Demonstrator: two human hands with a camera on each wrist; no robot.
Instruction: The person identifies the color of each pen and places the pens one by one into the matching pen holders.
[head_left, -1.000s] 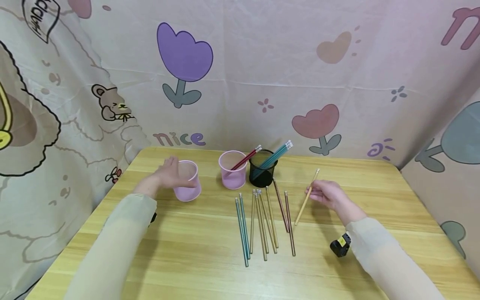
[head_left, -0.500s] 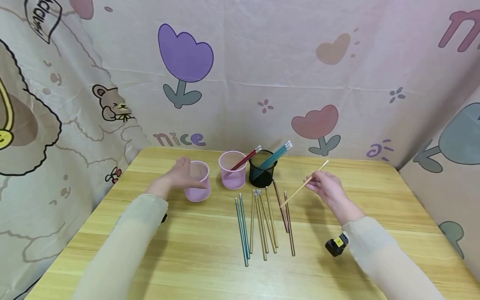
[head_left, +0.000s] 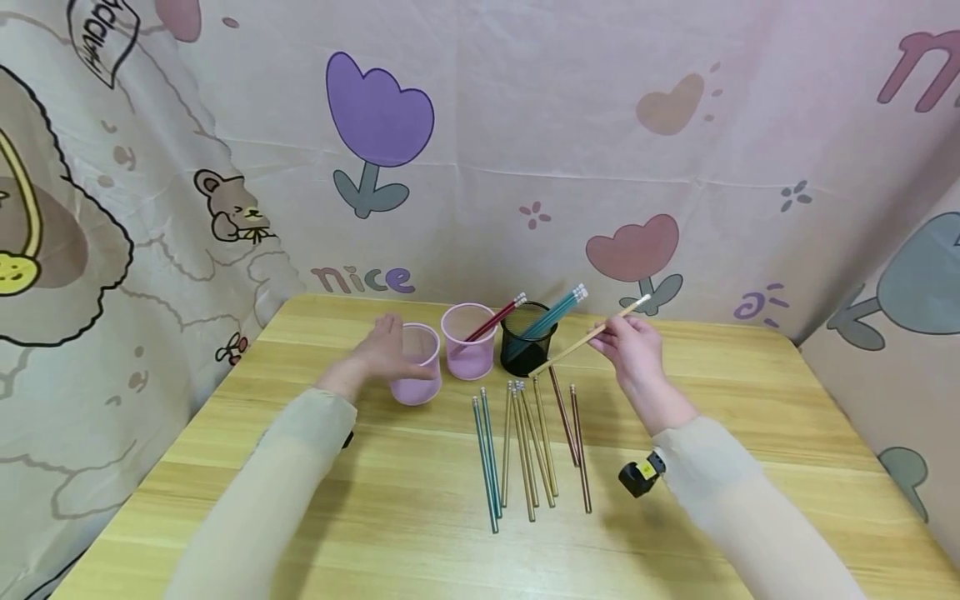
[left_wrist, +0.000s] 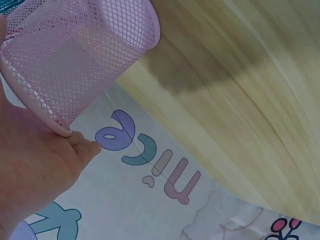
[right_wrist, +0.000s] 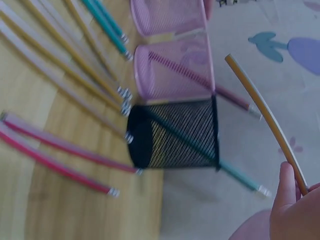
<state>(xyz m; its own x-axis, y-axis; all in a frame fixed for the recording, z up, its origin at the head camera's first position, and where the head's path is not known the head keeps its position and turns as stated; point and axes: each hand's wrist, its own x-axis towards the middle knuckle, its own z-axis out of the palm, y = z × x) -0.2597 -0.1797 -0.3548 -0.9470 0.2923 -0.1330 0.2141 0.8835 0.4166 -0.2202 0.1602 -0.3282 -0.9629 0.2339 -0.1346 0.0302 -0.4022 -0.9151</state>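
My left hand [head_left: 378, 358] grips a pink mesh pencil cup [head_left: 416, 392] near its rim, thumb across the front and fingers at the far side. Between thumb and fingertips my right hand [head_left: 633, 354] pinches a yellow pencil [head_left: 581, 340], raised above the table and slanting down to the left. Its lower end overlaps the foot of a black mesh cup [head_left: 523, 360] in the head view. That cup holds several teal pencils [head_left: 553, 315]. Just left of it, a second pink mesh cup [head_left: 470, 362] has red pencils [head_left: 495, 318] leaning in it.
Loose pencils lie on the wooden table [head_left: 420, 517] in front of the cups: teal pencils [head_left: 487, 458] at left, several gold pencils [head_left: 527, 450] in the middle, dark red pencils [head_left: 581, 450] at right. A printed cloth [head_left: 480, 167] hangs behind the table.
My left hand has brought its pink cup rightward, close to the second pink cup. My right hand has moved left and up, swinging the yellow pencil toward the black cup.
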